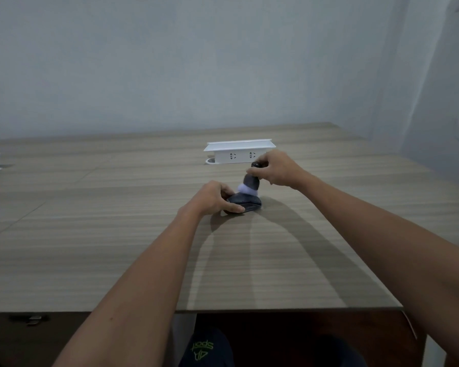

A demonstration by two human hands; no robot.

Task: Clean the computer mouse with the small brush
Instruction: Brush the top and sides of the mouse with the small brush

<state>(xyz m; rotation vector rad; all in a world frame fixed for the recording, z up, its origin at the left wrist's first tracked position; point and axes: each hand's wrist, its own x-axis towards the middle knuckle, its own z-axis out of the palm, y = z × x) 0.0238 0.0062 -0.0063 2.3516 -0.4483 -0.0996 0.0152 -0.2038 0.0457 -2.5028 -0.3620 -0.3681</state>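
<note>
Just in front of the white pop-up socket box (239, 152), your left hand (212, 198) pins the light, slippery dark plastic mouse (245, 202) by its sides while your right hand (278, 168) pinches the soft white-bristled brush (249, 182) by its stubby dark handle.

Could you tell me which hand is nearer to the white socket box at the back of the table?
Right. The right hand holds the brush just in front of the socket box; the left hand is lower down, gripping the mouse.

Left grip (214, 197) clasped low; right grip (275, 167) pinched, raised.
</note>
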